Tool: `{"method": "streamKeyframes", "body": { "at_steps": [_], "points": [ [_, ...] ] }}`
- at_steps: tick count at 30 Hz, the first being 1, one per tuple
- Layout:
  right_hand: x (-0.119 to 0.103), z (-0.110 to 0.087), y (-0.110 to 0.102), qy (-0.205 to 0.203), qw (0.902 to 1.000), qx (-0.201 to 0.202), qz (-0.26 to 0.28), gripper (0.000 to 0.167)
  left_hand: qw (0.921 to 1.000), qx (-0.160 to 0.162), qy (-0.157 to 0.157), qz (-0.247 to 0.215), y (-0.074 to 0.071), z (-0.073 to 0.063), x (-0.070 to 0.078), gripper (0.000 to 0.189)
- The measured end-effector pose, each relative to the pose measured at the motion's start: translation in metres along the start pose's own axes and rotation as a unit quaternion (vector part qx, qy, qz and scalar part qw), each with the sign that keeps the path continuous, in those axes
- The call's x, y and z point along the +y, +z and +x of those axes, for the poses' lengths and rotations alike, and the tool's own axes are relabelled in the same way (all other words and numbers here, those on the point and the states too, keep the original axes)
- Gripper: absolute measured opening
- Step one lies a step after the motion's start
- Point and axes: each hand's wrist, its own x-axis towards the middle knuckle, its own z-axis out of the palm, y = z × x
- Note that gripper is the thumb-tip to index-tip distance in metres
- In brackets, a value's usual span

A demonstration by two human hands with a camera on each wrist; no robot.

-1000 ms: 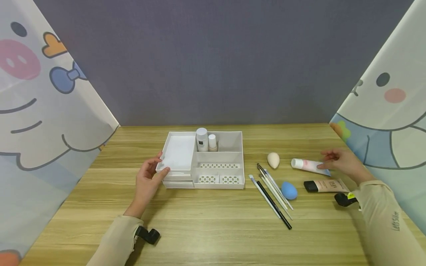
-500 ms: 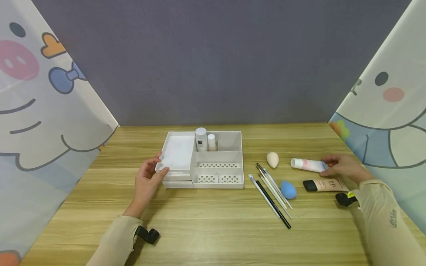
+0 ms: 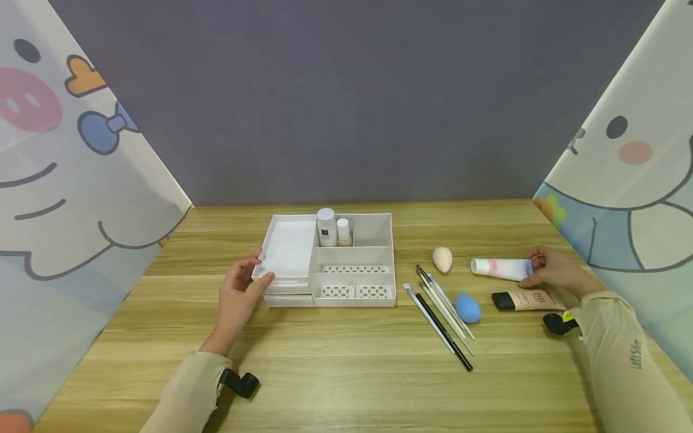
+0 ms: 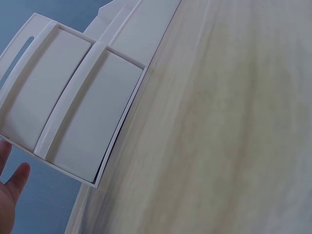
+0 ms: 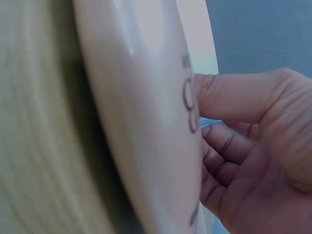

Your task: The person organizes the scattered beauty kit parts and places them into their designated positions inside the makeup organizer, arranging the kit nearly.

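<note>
My right hand point(image 3: 560, 272) pinches the crimped end of a white and pink squeeze tube point(image 3: 500, 268) between thumb and fingers. In the right wrist view, a beige BB cream tube point(image 5: 141, 117) fills the foreground and hides part of the grip. At the left, my left hand point(image 3: 238, 294) touches the front left corner of a white makeup organizer point(image 3: 354, 260), thumb at the front edge and fingers along the side. Two drawers point(image 4: 92, 112) with curved handles show in the left wrist view, beside the spread thumb and finger. A white bottle point(image 3: 327, 228) and a smaller white-capped bottle point(image 3: 343, 232) stand in a rear compartment.
Several makeup brushes point(image 3: 446, 310) lie right of the organizer. Beside them are a blue makeup sponge point(image 3: 468, 308) and a cream makeup sponge point(image 3: 442, 259). Cartoon-printed cloths point(image 3: 628, 180) flank the wooden table point(image 3: 335, 367), with a grey panel point(image 3: 357, 108) behind.
My right hand has closed its fingers on the end of the squeeze tube. The tube has turned from slanting to nearly level in the head view. My left hand stays at the organizer.
</note>
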Motion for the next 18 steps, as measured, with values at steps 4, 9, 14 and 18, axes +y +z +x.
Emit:
{"method": "streamKeyframes", "body": {
  "at_steps": [4, 9, 14, 18],
  "points": [
    [0.0005, 0.0004, -0.0015, 0.001, 0.9999, 0.008, -0.012, 0.061, 1.0, 0.0, -0.001, -0.001, 0.0002, -0.0001, -0.0004, 0.029],
    [-0.0017, -0.0018, -0.0067, 0.011, 0.9997, 0.018, -0.01, 0.051, 1.0, 0.0, 0.001, -0.009, -0.0002, 0.0005, -0.0022, 0.03],
    [-0.0035, -0.0035, -0.0093, 0.005, 0.9977, 0.037, 0.056, 0.036, 0.9999, 0.002, 0.001, -0.012, -0.0008, 0.0005, -0.0036, 0.031],
    [-0.0024, -0.0038, -0.0094, 0.007, 0.9785, 0.041, 0.202, 0.021, 0.9999, 0.001, -0.001, -0.012, -0.0008, 0.0002, -0.0035, 0.031]
  ]
}}
